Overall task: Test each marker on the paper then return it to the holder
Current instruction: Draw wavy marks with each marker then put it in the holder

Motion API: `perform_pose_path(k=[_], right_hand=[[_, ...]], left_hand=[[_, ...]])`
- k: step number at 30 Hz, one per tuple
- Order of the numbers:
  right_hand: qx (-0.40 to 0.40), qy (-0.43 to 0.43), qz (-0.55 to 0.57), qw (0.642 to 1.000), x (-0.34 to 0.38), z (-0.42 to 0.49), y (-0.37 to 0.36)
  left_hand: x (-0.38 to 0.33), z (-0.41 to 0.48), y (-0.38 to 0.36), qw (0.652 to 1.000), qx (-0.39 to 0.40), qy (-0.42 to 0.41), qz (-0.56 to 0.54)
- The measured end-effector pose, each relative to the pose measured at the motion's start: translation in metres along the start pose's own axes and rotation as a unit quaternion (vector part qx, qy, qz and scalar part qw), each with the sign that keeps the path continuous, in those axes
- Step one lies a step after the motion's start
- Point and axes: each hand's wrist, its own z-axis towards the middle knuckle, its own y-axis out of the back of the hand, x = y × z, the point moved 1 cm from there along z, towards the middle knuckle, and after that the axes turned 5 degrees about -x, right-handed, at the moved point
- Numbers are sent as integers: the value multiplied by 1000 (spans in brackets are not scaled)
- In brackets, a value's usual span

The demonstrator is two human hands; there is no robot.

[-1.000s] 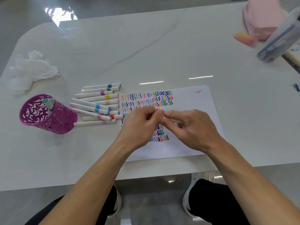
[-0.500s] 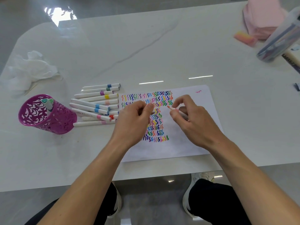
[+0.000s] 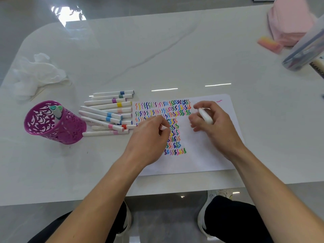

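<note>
Head view showed the person's left hand resting on the paper, its fingers curled and pinching a small pale cap. The right hand gripped a white marker over the upper part of the sheet, just right of the rows of coloured squiggles; motion blur hid the tip. The paper lay flat near the front edge of the white worktop. To its left a loose row of capped markers lay on the worktop, and further left stood the purple holder, tilted, with two green-topped markers inside. A crumpled tissue lay behind the holder, and a pink cloth sat at the far right.
</note>
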Motion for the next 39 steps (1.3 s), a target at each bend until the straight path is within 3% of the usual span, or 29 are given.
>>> perform_pose_path(k=[15, 39], right_hand=[[-100, 12, 18, 995, -17, 11, 2], [-110, 2, -50, 993, -20, 12, -1]], left_hand=[[2, -1, -4, 999, 36, -1, 39], [1, -2, -6, 999, 34, -1, 42]])
